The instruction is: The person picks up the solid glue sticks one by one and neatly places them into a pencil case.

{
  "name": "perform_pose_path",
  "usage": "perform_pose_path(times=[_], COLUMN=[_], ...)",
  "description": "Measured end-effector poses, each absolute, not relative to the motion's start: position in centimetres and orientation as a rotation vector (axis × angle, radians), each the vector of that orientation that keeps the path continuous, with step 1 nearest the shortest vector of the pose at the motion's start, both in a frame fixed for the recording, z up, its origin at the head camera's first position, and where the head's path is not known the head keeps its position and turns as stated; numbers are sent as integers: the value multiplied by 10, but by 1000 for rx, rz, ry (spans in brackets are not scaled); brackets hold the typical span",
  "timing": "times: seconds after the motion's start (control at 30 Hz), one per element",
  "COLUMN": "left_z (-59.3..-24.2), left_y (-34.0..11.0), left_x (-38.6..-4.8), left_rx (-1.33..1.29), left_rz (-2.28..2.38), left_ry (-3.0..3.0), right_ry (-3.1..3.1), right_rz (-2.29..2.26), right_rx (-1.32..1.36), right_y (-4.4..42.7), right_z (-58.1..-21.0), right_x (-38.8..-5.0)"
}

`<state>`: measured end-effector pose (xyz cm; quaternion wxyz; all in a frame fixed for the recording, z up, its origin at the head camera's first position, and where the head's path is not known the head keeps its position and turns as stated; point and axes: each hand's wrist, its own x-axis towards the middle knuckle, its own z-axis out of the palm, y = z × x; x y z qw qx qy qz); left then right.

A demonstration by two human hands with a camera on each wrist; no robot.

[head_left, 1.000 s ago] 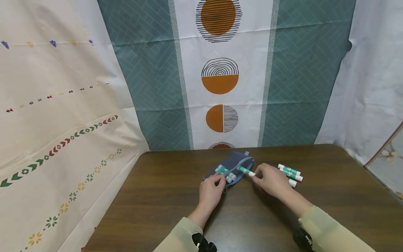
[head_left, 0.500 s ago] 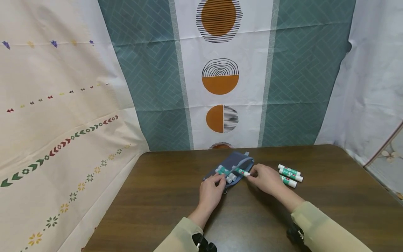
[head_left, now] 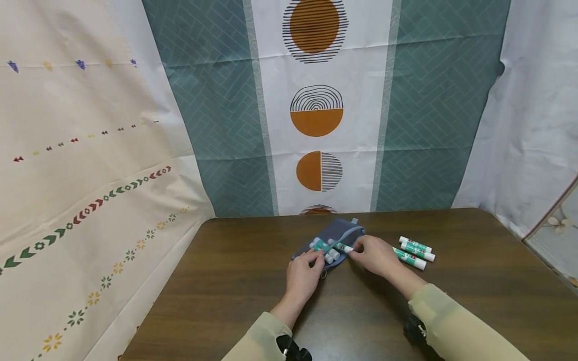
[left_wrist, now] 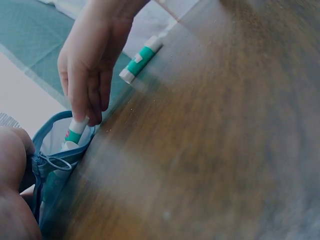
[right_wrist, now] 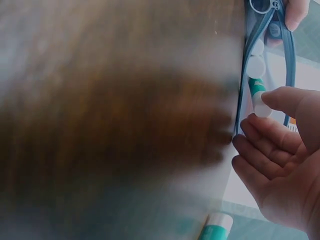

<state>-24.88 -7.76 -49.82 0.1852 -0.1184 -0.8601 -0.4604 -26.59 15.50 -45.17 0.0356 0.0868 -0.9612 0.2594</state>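
Note:
A blue zippered pouch (head_left: pixel 333 228) lies on the table with its mouth gaping. Several green-and-white glue sticks (head_left: pixel 321 245) show inside it. My left hand (head_left: pixel 301 277) pinches the pouch's near edge, close to the zipper pull (left_wrist: pixel 57 163). Between the thumb and fingertips of my right hand (head_left: pixel 376 255) is the white end of another glue stick (head_left: pixel 341 247). In the right wrist view, that glue stick (right_wrist: pixel 257 90) lies partly within the pouch's opening, beside white ends of others. The pouch's far portion is partly hidden by its own raised edge.
To the right of my right hand, 3 loose glue sticks (head_left: pixel 417 254) lie side by side on the brown wooden table (head_left: pixel 217 281). A patterned cloth (head_left: pixel 226 125) hangs behind the table's back edge, and a pale cloth (head_left: pixel 113 210) hangs at the left.
My right hand has moved left, pushing the glue stick deeper into the pouch. More of the nearest loose glue stick has come into sight. My left hand stays in place.

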Motion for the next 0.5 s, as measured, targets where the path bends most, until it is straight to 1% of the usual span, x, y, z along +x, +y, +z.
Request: perform_pose_path(times=[0.5], left_z=[-495], left_y=[-77], left_x=[-248], left_rx=[-293], left_rz=[-1321], left_ry=[-2474], right_ry=[-2939], right_rz=[730], right_rx=[280], right_y=[143], right_z=[-457], right_x=[-273])
